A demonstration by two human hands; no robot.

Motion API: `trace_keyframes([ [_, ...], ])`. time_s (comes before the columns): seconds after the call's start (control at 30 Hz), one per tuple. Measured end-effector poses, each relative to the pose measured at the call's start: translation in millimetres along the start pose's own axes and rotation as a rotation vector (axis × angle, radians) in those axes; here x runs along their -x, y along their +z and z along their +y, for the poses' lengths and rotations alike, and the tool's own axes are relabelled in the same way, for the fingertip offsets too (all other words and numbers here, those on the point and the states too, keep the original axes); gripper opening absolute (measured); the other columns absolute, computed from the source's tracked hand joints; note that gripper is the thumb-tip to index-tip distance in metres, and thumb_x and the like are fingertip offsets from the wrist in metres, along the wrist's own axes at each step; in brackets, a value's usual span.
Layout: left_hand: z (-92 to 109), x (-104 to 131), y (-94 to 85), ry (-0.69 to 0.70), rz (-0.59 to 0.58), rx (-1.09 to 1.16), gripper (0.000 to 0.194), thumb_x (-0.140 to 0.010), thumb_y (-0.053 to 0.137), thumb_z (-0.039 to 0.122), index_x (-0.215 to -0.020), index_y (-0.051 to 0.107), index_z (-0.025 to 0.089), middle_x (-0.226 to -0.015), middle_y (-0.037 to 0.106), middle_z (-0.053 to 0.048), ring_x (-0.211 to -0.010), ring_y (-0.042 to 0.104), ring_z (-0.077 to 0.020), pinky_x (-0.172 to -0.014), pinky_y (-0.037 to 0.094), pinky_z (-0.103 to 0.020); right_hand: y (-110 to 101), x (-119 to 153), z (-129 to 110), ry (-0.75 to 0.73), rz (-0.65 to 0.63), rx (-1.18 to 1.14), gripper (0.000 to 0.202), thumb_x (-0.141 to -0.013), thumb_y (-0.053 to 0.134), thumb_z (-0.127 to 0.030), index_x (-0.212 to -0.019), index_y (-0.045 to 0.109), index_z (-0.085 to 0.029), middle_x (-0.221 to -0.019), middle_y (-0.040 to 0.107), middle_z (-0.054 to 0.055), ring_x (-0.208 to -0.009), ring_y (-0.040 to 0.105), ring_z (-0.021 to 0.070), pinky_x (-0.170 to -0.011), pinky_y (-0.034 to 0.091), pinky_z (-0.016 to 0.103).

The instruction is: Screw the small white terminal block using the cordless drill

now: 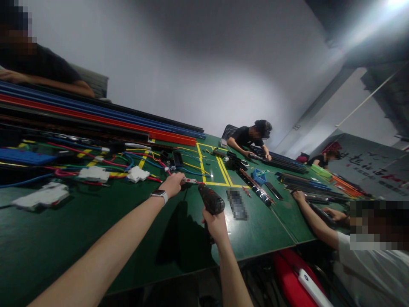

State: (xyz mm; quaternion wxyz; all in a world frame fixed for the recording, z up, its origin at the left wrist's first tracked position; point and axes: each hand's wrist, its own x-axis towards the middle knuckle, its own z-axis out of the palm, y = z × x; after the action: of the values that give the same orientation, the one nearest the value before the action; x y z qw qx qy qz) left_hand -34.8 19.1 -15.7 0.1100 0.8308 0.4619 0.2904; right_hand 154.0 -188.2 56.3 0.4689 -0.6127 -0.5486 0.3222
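My right hand [216,224] is wrapped round the grip of a black cordless drill [211,200], held above the green table with its front end pointing away and slightly left. My left hand [174,184], wearing a watch on the wrist, is closed on a small white part [191,181] with red on it. Most of that part is hidden by the fingers, so its kind is unclear. The drill's front end is close to the part; whether they touch I cannot tell. Left of my left hand lies a white circuit breaker [138,174] with wires around it.
More white breakers [93,174] and tangled coloured wires lie to the left. Long blue and orange channels [172,137] run along the back. A pixelated flat dark object [237,204] and a blue box [258,177] sit to the right. Several people work around the green table [265,230].
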Motion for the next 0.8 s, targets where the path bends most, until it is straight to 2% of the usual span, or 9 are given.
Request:
trace_keyframes([
  [0.8, -1.8, -1.3, 1.3, -0.004, -0.01, 0.003, 0.018, -0.09, 0.05, 0.015, -0.098, 0.064, 0.021, -0.101, 0.065, -0.009, -0.097, 0.057, -0.0245, -0.088, 0.042, -0.037, -0.1, 0.8, -1.1, 0.019, 0.01, -0.004, 0.006, -0.075, 0.058, -0.023, -0.074, 0.062, -0.019, -0.058, 0.06, -0.001, -0.058, 0.059, 0.0167, -0.061, 0.045, 0.026],
])
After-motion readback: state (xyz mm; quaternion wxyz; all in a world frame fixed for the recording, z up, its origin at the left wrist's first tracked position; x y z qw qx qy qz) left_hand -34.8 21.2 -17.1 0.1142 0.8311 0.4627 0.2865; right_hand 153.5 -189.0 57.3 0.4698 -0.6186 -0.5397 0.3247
